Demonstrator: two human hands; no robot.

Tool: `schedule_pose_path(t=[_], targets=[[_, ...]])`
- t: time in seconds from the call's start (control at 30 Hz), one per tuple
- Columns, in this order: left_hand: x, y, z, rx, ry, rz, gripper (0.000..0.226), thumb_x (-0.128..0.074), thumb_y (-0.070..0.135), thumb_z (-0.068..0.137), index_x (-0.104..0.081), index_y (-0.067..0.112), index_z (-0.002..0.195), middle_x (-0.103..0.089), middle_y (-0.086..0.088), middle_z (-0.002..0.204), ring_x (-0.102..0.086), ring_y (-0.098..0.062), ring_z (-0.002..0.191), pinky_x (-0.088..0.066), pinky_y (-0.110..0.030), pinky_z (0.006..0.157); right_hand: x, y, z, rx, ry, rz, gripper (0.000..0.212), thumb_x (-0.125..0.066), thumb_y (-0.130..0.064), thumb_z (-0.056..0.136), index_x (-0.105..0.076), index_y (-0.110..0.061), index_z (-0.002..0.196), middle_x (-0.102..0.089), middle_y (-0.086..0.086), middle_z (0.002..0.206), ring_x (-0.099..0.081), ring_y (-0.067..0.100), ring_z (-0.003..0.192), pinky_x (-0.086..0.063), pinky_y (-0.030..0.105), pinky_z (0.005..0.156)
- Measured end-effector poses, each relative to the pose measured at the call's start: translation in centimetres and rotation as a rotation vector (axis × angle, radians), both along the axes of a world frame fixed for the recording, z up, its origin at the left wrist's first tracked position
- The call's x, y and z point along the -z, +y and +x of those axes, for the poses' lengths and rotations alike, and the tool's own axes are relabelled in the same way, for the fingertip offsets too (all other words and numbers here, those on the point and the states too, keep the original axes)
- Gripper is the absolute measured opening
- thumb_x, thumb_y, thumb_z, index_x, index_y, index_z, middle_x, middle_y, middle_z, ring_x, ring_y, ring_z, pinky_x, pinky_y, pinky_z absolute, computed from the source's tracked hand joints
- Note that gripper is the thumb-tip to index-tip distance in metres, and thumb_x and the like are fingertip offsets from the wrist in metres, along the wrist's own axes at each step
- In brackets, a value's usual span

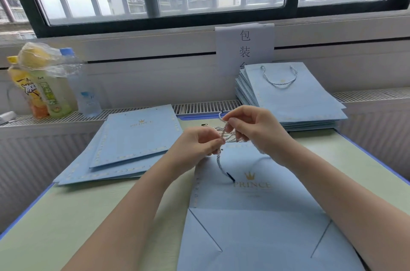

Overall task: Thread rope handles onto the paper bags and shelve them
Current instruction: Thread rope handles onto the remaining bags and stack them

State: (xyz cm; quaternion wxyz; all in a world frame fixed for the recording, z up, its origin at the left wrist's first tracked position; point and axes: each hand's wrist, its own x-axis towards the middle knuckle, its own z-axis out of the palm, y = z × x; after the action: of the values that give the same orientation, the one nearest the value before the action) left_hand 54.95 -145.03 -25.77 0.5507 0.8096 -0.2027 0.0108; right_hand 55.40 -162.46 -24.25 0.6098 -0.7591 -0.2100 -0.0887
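Two hands work one rope handle above the flat paper bag at the table's near edge: our left hand pinches the cord while our right hand pinches its upper end, leaving the tipped end free, likely for threading.

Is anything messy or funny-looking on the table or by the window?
A little. The crinkled clear plastic bag by the window sits slumped on top of the drink bottles. The stack of finished light blue paper bags is fanned out unevenly. Nothing looks spilled or torn.
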Motion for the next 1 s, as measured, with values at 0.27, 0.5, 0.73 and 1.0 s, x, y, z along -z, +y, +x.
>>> schedule_pose_path(t=[0.27,0.5,0.73,1.0], targets=[[-0.9,0.5,-0.4,-0.026,0.095,-0.111,0.025,-0.040,0.014,0.101,-0.058,0.007,0.085,-0.065,0.002,0.061,-0.061,-0.013,0.058,-0.051,-0.030,0.069,-0.5,-1.3,0.8,0.210,-0.022,0.218,0.017,-0.053,-0.002,0.094,-0.066,-0.013,0.088,-0.066,-0.005,0.066,-0.053,0.005,0.053,-0.044,0.016,0.055],[-0.4,1.1,0.1,-0.141,0.083,-0.076,0.023,-0.047,0.015,0.099,-0.066,0.011,0.086,-0.055,0.005,0.053,-0.049,-0.009,0.045,-0.040,-0.018,0.049,0.1,-1.2,1.2,0.444,-0.156,0.072,0.015,-0.051,-0.004,0.094,-0.064,-0.012,0.095,-0.065,-0.002,0.082,-0.059,0.001,0.072,-0.041,0.007,0.065],[-0.6,0.3,-0.5,-0.046,0.064,-0.129,0.014,-0.063,0.015,0.088,-0.053,0.005,0.086,-0.073,-0.009,0.070,-0.064,-0.018,0.054,-0.045,-0.019,0.050,1.1,0.2,0.6,0.192,-0.224,-0.481,0.021,-0.053,-0.032,0.095,-0.067,-0.017,0.100,-0.065,-0.008,0.096,-0.060,0.010,0.096,-0.047,0.034,0.090],[-0.6,0.3,-0.6,0.010,0.036,-0.192,0.010,-0.056,0.010,0.093,-0.060,0.005,0.086,-0.071,-0.010,0.069,-0.063,-0.018,0.055,-0.044,-0.019,0.052,1.6,1.1,0.2,-0.031,-0.095,-0.333,0.005,-0.060,-0.024,0.092,-0.061,-0.019,0.090,-0.064,-0.012,0.079,-0.062,0.007,0.079,-0.048,0.022,0.076]])
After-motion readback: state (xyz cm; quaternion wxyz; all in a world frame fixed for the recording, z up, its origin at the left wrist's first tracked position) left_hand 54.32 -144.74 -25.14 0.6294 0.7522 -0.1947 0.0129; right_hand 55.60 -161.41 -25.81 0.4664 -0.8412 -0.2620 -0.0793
